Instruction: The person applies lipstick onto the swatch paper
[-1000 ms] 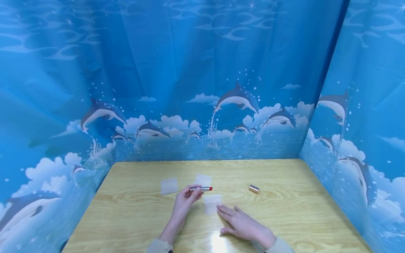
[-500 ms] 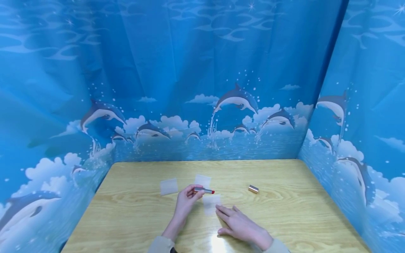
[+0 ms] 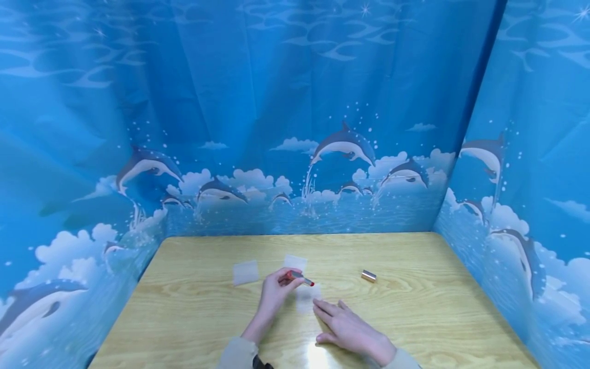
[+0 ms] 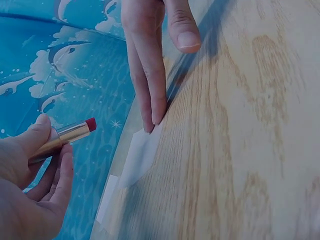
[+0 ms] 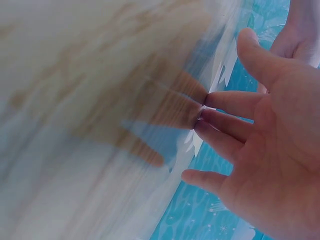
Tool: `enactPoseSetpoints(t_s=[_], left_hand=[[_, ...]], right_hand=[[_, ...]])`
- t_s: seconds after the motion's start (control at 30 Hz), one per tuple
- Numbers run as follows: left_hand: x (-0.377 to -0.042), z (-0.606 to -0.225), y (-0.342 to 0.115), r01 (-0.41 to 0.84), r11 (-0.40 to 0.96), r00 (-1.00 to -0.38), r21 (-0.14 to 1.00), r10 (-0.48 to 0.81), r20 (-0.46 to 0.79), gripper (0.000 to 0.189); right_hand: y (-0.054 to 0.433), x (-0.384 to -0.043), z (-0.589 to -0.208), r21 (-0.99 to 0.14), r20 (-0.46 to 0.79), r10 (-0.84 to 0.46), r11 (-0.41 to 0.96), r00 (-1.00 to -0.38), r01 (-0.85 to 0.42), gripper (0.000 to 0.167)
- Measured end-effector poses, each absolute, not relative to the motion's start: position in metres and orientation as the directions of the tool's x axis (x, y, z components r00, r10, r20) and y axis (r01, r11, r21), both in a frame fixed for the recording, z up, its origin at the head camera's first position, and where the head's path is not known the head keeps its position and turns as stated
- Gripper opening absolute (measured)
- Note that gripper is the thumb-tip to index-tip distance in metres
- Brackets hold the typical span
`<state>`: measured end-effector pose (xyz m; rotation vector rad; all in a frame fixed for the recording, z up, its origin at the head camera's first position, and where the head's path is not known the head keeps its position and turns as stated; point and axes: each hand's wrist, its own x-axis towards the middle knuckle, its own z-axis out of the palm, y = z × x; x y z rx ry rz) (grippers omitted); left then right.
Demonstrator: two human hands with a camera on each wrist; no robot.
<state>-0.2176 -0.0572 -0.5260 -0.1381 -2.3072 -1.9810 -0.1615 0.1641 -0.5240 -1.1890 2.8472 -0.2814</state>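
Note:
My left hand (image 3: pixel 275 294) pinches an uncapped lipstick (image 3: pixel 301 278) between thumb and fingers, its red tip aimed right and down above the table. In the left wrist view the lipstick (image 4: pixel 67 137) shows a gold base, a clear-looking collar and a red bullet. Below the tip lies a thin whitish square sheet (image 3: pixel 308 298). My right hand (image 3: pixel 348 325) has straight fingers, and its fingertips touch that sheet's right edge, as the left wrist view also shows. The lipstick's cap (image 3: pixel 369 275) lies on its side to the right, apart from both hands.
Two more whitish squares lie farther back: one sheet (image 3: pixel 246 272) at the left and another sheet (image 3: pixel 295 262) just behind my left hand. The wood-grain table (image 3: pixel 438 307) meets a blue dolphin-print curtain (image 3: pixel 295 128) at its back and sides.
My left hand has shifted slightly right, and the lipstick has turned from nearly level to tip-down, its red end now over the near sheet. My right hand stays almost still.

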Motion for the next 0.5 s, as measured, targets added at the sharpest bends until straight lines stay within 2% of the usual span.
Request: enactPoseSetpoints(t_s=[0.23, 0.5], left_hand=[[-0.219, -0.527, -0.052, 0.203, 0.285, -0.979, 0.937, 0.069, 0.191, 0.023], [-0.221, -0.529, -0.045, 0.249, 0.37, -0.968, 0.895, 0.113, 0.222, 0.018]], right_hand=[[0.165, -0.16, -0.524, -0.16, 0.055, -0.724, 0.674, -0.688, -0.721, 0.073], [0.165, -0.16, -0.522, -0.147, 0.065, -0.731, 0.666, -0.679, -0.731, 0.073]])
